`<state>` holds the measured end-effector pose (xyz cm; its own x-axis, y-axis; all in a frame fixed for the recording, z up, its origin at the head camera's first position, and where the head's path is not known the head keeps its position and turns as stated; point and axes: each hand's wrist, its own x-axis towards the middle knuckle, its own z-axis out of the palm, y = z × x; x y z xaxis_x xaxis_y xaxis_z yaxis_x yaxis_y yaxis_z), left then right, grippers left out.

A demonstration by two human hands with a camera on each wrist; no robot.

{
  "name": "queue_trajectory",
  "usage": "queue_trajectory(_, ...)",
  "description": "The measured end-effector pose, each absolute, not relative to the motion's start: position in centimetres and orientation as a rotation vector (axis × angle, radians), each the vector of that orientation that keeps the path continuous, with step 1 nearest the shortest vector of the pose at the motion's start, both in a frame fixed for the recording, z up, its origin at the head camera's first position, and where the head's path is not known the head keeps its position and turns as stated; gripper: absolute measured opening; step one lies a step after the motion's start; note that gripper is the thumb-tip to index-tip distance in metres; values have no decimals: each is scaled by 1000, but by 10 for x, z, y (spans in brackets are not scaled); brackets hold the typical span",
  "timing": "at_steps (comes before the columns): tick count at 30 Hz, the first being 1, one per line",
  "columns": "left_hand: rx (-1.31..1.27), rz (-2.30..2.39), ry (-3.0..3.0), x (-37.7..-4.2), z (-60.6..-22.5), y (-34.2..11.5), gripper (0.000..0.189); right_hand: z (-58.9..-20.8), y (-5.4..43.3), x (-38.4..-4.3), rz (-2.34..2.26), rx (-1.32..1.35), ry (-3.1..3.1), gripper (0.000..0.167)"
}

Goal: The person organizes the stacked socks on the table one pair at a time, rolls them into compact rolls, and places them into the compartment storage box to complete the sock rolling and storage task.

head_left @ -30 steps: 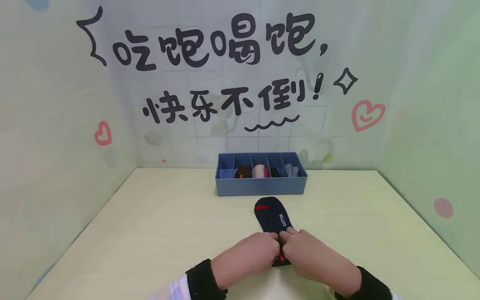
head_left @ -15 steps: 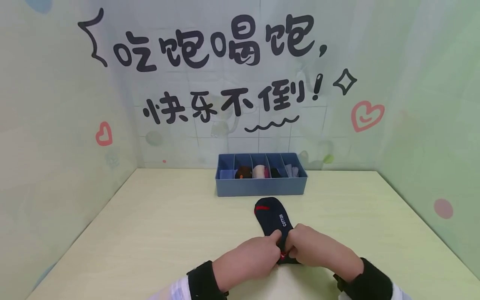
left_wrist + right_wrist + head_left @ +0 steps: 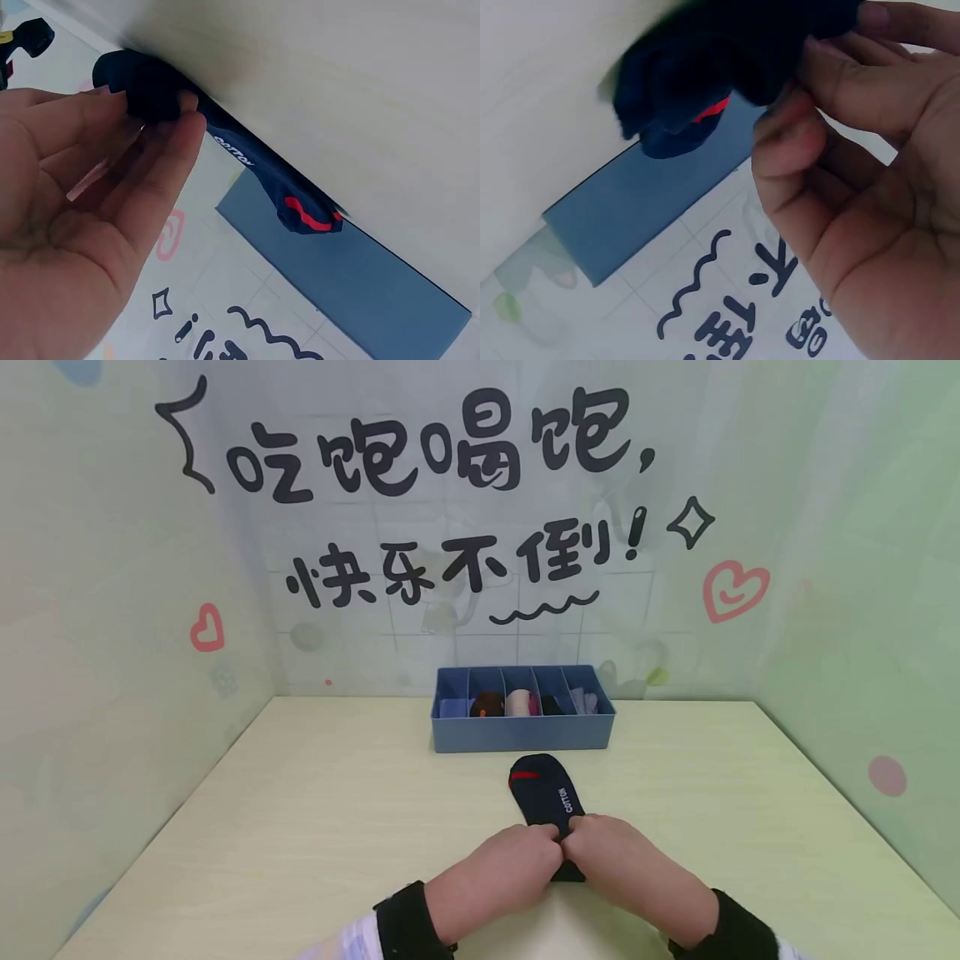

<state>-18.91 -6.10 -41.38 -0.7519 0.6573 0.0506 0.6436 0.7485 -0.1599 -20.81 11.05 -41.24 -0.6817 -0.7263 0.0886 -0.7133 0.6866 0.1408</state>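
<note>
A dark navy sock (image 3: 546,789) with a red stripe and white "COTTON" lettering lies on the table, its toe towards the back. My left hand (image 3: 517,864) pinches the near part of it between thumb and fingers. Close beside, almost meeting it, my right hand (image 3: 618,864) grips the sock's same near part. In the left wrist view, bunched sock fabric (image 3: 150,86) shows at the left fingertips. The right wrist view has the raised dark fabric (image 3: 682,82) held at the right thumb and fingers. Much of the near end is hidden under the hands.
Beyond the toe stands a blue divided box (image 3: 521,735) with rolled, coloured items in its compartments. Printed fabric walls (image 3: 480,643) close in the pale table (image 3: 360,793) at the back and both sides.
My right hand shifted right, then came back left against the left hand. The red mark near the sock's near end has gone from sight, and less of that end shows below the hands.
</note>
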Motion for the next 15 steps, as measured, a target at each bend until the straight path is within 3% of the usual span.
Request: queue_trajectory(15,-1114,240,-2852,-190,-414,-63,11,-417,111,-201,-252,1300,-2603,12)
